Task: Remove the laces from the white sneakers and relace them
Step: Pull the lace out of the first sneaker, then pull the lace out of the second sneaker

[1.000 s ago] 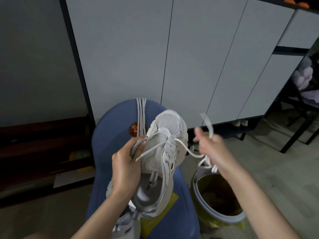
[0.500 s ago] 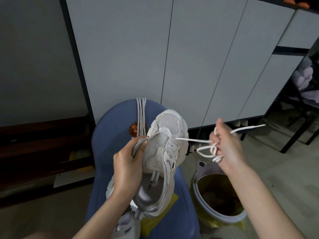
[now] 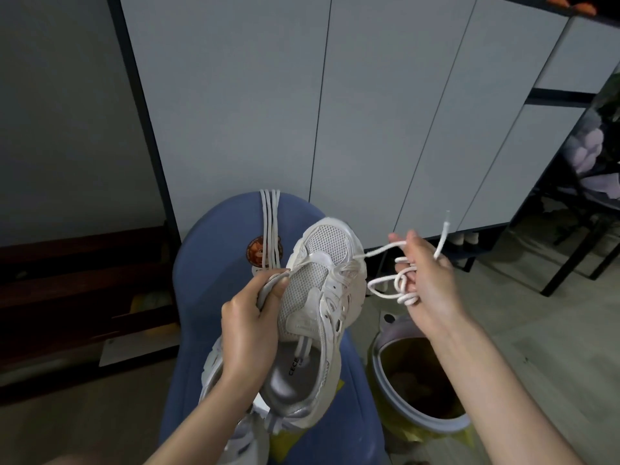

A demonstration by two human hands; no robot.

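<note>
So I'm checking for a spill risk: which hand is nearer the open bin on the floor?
Right. The right hand holds the lace almost directly above the bin; the left hand grips the sneaker over the blue chair, farther left.

My only view is head-worn, wide-angle, looking forward and down, close over the sneaker (image 3: pixel 322 297) and both forearms, cabinet doors (image 3: pixel 302 112) straight ahead, floor (image 3: pixel 536 330) at right.

white mesh sneaker (image 3: pixel 322 297) | held toe-up, opening toward camera | lace (image 3: pixel 396 283) looped off its right side, partly threaded
</note>
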